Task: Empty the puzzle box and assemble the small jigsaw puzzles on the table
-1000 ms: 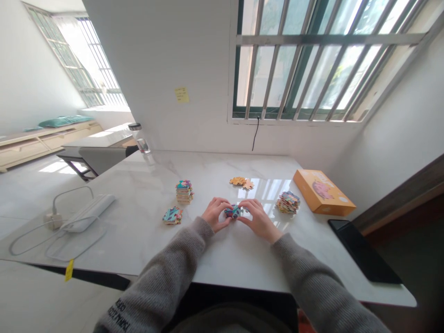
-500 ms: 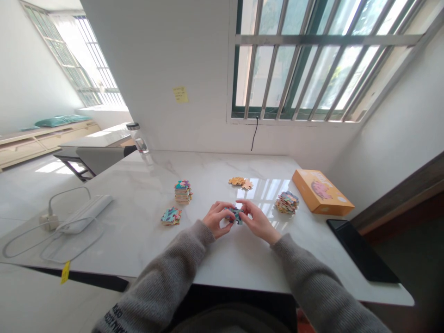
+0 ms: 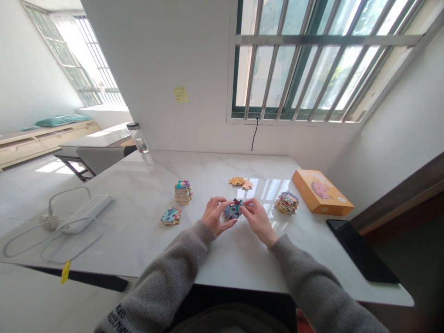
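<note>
Between my hands are colourful jigsaw puzzle pieces [image 3: 232, 212], blue-grey with dark red and teal parts, held a little above the table. My left hand [image 3: 215, 216] grips them from the left, thumb below and fingers above. From the right, my right hand [image 3: 258, 221] pinches their upper right edge between thumb and fingers. How many pieces are in the hold I cannot tell. To the left stand a tall stack of puzzle pieces [image 3: 183, 192] and a lower pile [image 3: 170, 216]. Another stack [image 3: 287, 202] sits to the right, and orange pieces [image 3: 237, 181] lie behind my hands.
An orange box [image 3: 322, 192] and a black phone-like slab [image 3: 362, 249] lie at the right on the white table [image 3: 138, 236]. At the left is a white power strip [image 3: 86, 213] with looped cables. A clear bottle [image 3: 138, 138] stands at the back left.
The held pieces have been turned, so more of their printed face shows. My right hand's fingers have closed in from spread to a pinch on their edge. The stacks are unchanged.
</note>
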A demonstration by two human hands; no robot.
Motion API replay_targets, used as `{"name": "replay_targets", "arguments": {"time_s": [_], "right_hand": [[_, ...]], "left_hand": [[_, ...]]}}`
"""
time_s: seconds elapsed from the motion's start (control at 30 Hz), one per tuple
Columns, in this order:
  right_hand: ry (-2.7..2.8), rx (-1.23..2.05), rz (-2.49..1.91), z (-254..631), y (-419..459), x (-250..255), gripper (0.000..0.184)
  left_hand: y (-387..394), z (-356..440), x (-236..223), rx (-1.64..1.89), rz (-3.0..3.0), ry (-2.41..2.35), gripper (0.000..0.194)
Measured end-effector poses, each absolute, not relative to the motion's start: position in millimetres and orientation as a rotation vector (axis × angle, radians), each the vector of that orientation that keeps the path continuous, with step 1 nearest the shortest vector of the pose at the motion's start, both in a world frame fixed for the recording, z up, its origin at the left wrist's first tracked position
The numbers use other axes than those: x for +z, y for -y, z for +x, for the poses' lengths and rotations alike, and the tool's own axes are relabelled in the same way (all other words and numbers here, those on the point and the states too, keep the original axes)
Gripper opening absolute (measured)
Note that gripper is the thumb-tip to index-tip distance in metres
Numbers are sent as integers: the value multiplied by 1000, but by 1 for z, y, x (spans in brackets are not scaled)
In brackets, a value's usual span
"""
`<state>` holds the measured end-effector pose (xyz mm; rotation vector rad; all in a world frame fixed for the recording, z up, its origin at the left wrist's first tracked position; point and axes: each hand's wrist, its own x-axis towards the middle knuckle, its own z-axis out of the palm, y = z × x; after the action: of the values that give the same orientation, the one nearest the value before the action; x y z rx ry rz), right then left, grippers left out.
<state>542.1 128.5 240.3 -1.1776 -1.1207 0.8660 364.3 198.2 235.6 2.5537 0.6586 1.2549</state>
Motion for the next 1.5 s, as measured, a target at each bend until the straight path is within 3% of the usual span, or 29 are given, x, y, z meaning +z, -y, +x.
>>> {"name": "replay_targets", "arguments": {"time_s": [0.63,0.9,1.27,1.5], "right_hand": [[1187,889,-1129,525,-119,242,34],[1159,748,-1129,531,-117,250,25],[1286,650,-1140,539,-117,249,25],[1365,583,-1177,541,-115,250,23]], "left_hand": [[-193,362,244,1302,2513,-673,35],[-204,345,252,1370,2579,-819,43],[-294,240,297,1109,2565,-1277,33],[-342,214,291,891,2514,-1274,29]]}}
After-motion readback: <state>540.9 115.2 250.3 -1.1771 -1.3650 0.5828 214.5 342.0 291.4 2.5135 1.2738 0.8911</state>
